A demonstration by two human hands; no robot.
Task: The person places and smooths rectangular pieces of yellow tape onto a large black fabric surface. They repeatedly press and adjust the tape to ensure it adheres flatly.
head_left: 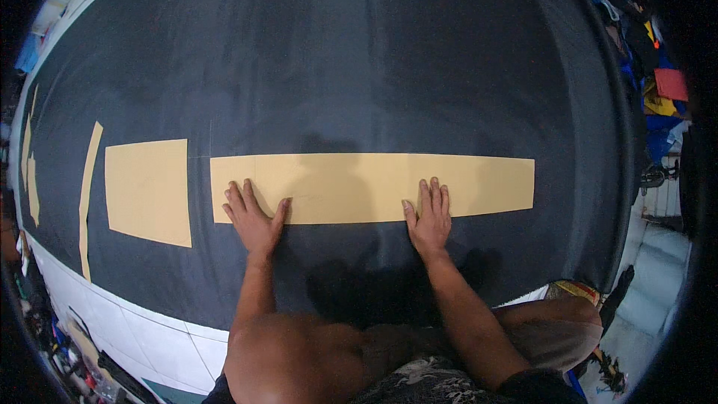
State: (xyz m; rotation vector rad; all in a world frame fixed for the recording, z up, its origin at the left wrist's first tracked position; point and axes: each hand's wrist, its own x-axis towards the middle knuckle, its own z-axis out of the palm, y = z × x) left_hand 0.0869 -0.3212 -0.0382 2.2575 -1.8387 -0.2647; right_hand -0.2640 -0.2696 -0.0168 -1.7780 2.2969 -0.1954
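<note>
A long tan paper pattern piece (344,187) lies flat across the black fabric (419,67) spread in front of me. My left hand (254,217) rests on its left part, fingers spread and palm over the near edge. Right of the middle, my right hand (428,218) lies on the same piece with its fingers stretched out and the thumb apart. Neither hand grips anything. To the left lies a squarer tan pattern piece (148,193). Thin pale lines mark the fabric between the two pieces.
A narrow tan strip (88,202) and smaller tan scraps (31,188) lie at the fabric's left. White floor tiles (142,322) show at the lower left. Cluttered cloths and a red item (671,84) are along the right rim. My bent legs (299,355) border the near edge.
</note>
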